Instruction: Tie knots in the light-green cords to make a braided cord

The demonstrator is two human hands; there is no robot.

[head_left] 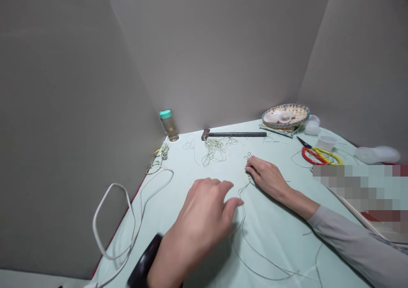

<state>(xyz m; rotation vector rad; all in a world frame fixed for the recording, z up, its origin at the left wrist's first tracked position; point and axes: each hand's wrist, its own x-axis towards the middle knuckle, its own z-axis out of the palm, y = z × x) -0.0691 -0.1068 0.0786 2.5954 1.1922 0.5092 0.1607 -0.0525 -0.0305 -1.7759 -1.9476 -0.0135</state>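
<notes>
My right hand [267,176] rests on the pale green tablecloth with its fingers pinched on a knotted cord [248,177]. Small curled ends stick out above the fingertips, and thin loose strands [245,228] run from below them toward the front of the table. Nearer the camera, my left hand [205,213] hovers left of those strands, thumb and forefinger apart with nothing between them. A dark band [145,258] circles the left wrist. The part of the cord under my right fingers is hidden.
Along the back are a bottle with a teal lid [170,126], a hammer [236,134], tangled cord [215,148] and a woven basket [287,114]. Red-and-yellow scissors [321,155] and plastic cups [325,142] stand at right. A white cable [140,220] loops along the left edge; grey partitions [219,58] surround the table.
</notes>
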